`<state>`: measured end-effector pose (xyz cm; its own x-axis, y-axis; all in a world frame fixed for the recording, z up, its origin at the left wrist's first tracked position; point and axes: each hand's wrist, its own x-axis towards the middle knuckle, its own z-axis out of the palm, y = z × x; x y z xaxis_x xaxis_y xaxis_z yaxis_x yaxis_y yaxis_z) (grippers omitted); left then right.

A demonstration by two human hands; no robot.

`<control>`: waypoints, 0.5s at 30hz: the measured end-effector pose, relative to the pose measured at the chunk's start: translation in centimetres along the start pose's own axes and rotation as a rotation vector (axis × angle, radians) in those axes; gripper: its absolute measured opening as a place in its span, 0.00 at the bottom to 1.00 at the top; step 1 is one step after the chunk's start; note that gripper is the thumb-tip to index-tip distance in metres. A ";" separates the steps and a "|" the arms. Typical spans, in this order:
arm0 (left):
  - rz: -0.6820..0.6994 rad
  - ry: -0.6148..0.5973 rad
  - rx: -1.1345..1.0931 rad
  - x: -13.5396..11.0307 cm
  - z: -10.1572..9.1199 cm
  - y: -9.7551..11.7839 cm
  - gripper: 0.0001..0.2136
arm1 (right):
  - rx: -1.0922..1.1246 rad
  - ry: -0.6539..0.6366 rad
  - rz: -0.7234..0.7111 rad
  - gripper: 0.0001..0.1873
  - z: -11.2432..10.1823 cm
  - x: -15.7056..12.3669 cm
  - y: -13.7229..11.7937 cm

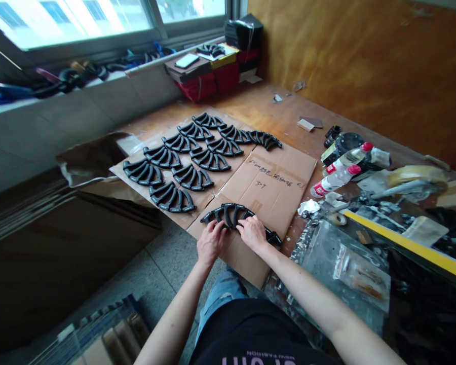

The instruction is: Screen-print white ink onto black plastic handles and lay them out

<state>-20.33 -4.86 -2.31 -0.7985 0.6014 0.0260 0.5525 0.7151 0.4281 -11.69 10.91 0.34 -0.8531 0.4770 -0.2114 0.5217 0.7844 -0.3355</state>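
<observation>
A black, glossy, fan-shaped piece with curved ribs [232, 215] lies on the near part of a cardboard sheet [268, 195]. My left hand [212, 240] has its fingers curled over the lower left of this piece. Further right, my right hand [254, 233] pinches the piece near its middle ribs; the fingertips are partly hidden among the ribs. Several similar black ribbed pieces [174, 196] lie in rows on the cardboard beyond my hands, one of them at the far right end [265, 138]. Handwriting marks the bare cardboard.
Plastic bottles [336, 181], a tape roll [416, 176] and a cluttered tray [345, 253] stand to the right on the wooden table [247, 104]. Red boxes [201, 86] with a phone [186, 61] sit at the back. Folded cardboard [72, 253] leans at left.
</observation>
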 end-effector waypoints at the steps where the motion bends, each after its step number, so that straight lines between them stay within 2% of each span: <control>1: 0.007 -0.028 0.019 0.2 0.3 0.1 0.18 | 0.004 -0.003 0.006 0.17 0.0 0.0 -0.1; 4: -0.033 -0.085 0.051 1.5 0.6 0.3 0.18 | 0.001 0.010 0.026 0.17 -0.1 0.1 -0.2; 8: -0.083 -0.058 0.077 2.9 0.5 0.2 0.18 | -0.034 0.022 0.062 0.16 -0.6 0.3 -0.3; 15: 0.015 -0.108 0.102 4.3 0.5 -0.3 0.19 | 0.072 -0.015 0.042 0.19 -0.4 1.1 -0.4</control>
<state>-23.78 -2.35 -2.76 -0.7625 0.6434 -0.0683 0.5901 0.7348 0.3344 -12.86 11.31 0.65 -0.8308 0.5023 -0.2399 0.5562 0.7334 -0.3909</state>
